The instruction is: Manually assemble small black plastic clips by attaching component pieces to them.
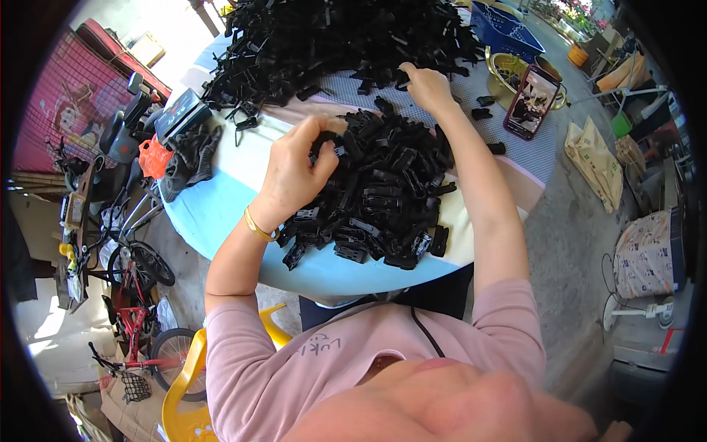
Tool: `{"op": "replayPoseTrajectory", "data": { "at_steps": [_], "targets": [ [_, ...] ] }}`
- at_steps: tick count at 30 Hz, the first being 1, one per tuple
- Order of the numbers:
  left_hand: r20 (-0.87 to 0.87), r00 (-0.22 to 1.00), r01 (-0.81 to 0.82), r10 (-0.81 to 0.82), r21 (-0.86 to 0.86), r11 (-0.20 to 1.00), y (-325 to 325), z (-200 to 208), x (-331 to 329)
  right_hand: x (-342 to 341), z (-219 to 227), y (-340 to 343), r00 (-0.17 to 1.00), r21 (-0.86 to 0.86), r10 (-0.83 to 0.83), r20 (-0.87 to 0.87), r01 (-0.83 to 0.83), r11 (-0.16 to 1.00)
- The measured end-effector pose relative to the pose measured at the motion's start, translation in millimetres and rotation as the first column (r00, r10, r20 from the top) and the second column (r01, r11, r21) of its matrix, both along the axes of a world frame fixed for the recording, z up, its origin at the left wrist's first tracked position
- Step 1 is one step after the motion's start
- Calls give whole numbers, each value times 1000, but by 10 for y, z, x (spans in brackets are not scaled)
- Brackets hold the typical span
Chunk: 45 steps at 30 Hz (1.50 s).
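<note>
Above the left edge of the nearer heap of small black plastic parts (390, 177), my left hand (294, 162) is closed with curled fingers. A small black plastic part (322, 146) shows between its fingers and thumb. My right hand (429, 88) reaches farther out, to the front edge of a larger heap of loose black plastic parts (346, 37). Its fingers are bent together against those parts; whatever they grip is too small to make out. Both heaps lie on a round table with a striped cloth (221, 202).
Right of the heaps, a phone (532, 102) leans by a gold-coloured pot (502, 81), with a blue basket (508, 29) behind. Dark gloves (193, 158), a box (183, 114) and an orange bag (155, 156) are at the left. A yellow chair (184, 398) and red bicycle (136, 324) stand lower left.
</note>
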<state>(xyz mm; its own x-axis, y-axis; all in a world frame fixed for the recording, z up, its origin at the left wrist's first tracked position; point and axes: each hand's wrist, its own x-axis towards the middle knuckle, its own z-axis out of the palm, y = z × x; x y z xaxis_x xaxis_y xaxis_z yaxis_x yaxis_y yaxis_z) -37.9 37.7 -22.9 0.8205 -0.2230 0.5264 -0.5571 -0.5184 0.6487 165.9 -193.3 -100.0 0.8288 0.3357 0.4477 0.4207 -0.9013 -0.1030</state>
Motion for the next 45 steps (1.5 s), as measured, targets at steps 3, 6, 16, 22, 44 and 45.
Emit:
{"op": "replayPoseTrajectory", "data": {
  "at_steps": [3,6,16,22,44,45],
  "targets": [
    [87,988,109,-128,194,975,-33,51,-10,-42,17,-38,997,24,43,70,-45,999],
    [7,992,122,-126,197,973,-77,82,-56,-34,-13,-63,987,34,108,118,-112,993],
    [29,994,94,-101,182,979,-62,59,-20,-146,189,-9,971,323,102,218,-171,931],
    [93,984,117,-152,308,944,17,65,47,-230,374,73,972,681,129,194,-228,696],
    [189,978,-93,91,1,996,78,-21,194,-1282,738,805,764,730,646,15,-449,514],
    [219,970,-117,107,36,992,88,-21,191,-1289,741,813,762,731,647,14,-450,514]
  ]
}}
